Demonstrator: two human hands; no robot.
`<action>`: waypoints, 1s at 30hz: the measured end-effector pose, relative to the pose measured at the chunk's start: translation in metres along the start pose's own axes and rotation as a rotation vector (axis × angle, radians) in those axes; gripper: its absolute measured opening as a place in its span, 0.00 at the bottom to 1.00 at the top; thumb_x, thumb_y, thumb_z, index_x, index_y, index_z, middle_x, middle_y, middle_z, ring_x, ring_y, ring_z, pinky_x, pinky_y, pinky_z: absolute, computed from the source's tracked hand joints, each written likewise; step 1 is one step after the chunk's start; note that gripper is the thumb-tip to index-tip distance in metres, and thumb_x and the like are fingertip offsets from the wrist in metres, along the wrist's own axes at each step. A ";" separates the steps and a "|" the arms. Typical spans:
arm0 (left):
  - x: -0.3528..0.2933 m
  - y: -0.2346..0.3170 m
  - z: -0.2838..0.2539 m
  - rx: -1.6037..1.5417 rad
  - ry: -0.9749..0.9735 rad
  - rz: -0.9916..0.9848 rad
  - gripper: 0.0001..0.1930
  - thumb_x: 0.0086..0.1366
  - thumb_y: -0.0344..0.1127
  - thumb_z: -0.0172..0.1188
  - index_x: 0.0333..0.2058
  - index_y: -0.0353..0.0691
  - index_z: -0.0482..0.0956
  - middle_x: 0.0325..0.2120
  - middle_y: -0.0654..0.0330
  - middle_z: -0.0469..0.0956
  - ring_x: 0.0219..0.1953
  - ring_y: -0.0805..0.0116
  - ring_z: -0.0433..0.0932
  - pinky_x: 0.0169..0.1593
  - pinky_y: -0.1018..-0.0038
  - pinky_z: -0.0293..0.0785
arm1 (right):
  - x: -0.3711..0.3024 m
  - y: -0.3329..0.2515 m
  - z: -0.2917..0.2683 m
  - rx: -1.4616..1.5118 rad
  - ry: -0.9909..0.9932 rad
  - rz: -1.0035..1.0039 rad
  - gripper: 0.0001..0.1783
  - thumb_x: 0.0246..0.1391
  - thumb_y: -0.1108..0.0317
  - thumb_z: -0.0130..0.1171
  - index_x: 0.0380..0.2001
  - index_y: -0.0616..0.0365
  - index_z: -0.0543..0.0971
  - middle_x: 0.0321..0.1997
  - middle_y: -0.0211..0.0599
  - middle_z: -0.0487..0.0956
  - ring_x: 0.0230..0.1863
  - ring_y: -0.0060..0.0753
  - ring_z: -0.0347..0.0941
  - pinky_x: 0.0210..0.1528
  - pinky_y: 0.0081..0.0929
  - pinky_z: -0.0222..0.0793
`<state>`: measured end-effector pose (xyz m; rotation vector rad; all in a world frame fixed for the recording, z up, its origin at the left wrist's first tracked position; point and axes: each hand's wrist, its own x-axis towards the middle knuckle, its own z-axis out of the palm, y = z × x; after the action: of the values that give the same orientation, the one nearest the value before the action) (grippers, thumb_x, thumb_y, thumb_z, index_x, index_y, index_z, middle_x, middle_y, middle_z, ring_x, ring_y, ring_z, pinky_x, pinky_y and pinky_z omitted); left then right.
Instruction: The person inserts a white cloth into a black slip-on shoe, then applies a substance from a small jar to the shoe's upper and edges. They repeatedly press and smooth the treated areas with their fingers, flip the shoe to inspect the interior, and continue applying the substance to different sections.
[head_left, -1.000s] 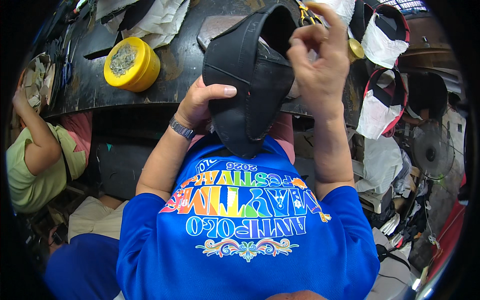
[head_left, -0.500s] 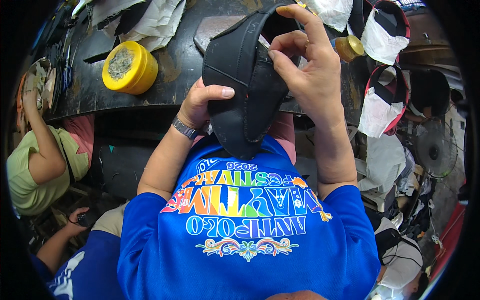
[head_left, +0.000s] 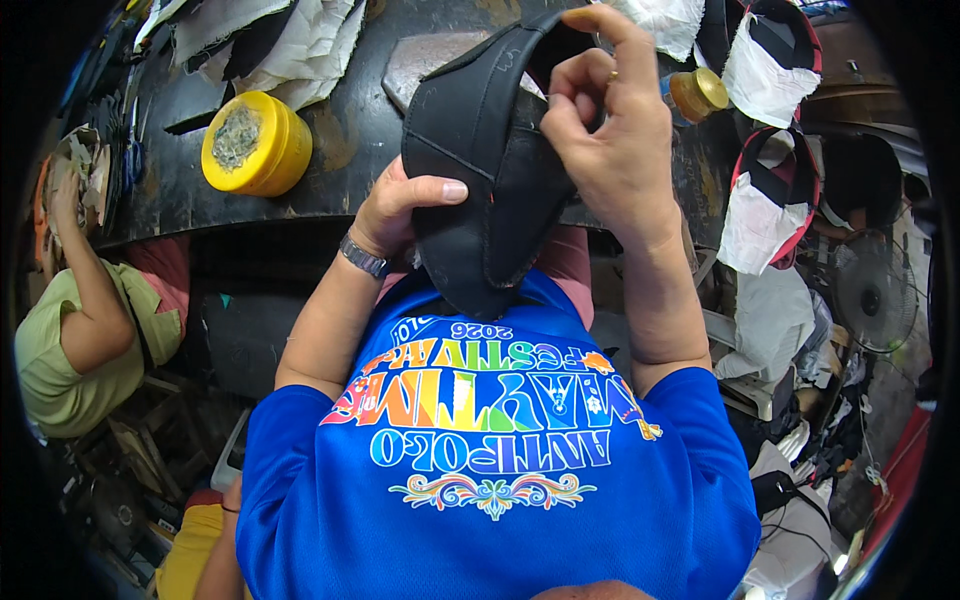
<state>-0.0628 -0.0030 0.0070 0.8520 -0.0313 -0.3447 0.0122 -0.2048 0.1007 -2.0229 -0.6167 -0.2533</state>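
Observation:
A black stitched shoe upper (head_left: 455, 135) is held up in front of my chest, its narrow end pointing down toward my shirt. My left hand (head_left: 405, 200) is closed on its left side, the thumb flat on the outside and the other fingers hidden behind. At the upper right edge is my right hand (head_left: 610, 130), its index finger hooked over the top rim and its thumb and other fingers curled by the opening. Anything small between those curled fingers is too small to make out. Behind the upper, a flat grey slab (head_left: 425, 62) lies on the black table (head_left: 345, 130).
A yellow round tub (head_left: 257, 145) stands on the table to the left, below fabric scraps (head_left: 310, 50). On the right are a small yellow-lidded jar (head_left: 697, 95), red-edged uppers with white lining (head_left: 768, 215) and a fan (head_left: 870, 295). Another person (head_left: 85, 330) sits at the left.
My right hand's thumb and fingers have curled in closer at the rim. The upper has barely shifted. At lower left, a person in blue has gone and someone in yellow appears.

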 end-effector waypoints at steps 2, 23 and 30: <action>0.000 0.000 -0.002 -0.005 -0.006 0.008 0.26 0.55 0.32 0.63 0.54 0.30 0.77 0.43 0.50 0.84 0.44 0.61 0.84 0.53 0.68 0.80 | 0.000 0.006 -0.005 -0.055 0.094 -0.019 0.32 0.53 0.84 0.57 0.62 0.56 0.66 0.27 0.27 0.75 0.24 0.15 0.67 0.28 0.16 0.64; 0.006 -0.020 -0.016 -0.318 0.043 -0.029 0.36 0.51 0.39 0.63 0.60 0.29 0.72 0.52 0.41 0.80 0.52 0.49 0.83 0.59 0.57 0.80 | -0.030 0.013 -0.032 0.155 -0.088 -0.005 0.33 0.55 0.83 0.59 0.66 0.59 0.71 0.40 0.38 0.84 0.45 0.28 0.81 0.56 0.27 0.73; 0.016 -0.018 0.020 -0.552 -0.125 0.140 0.40 0.49 0.43 0.65 0.61 0.30 0.71 0.53 0.41 0.79 0.53 0.48 0.82 0.59 0.56 0.80 | -0.039 0.027 -0.018 0.238 -0.047 0.050 0.36 0.54 0.84 0.60 0.67 0.59 0.69 0.42 0.39 0.82 0.45 0.26 0.81 0.56 0.27 0.76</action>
<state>-0.0564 -0.0330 0.0051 0.2787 -0.1061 -0.2556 -0.0060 -0.2435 0.0734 -1.8162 -0.5958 -0.0971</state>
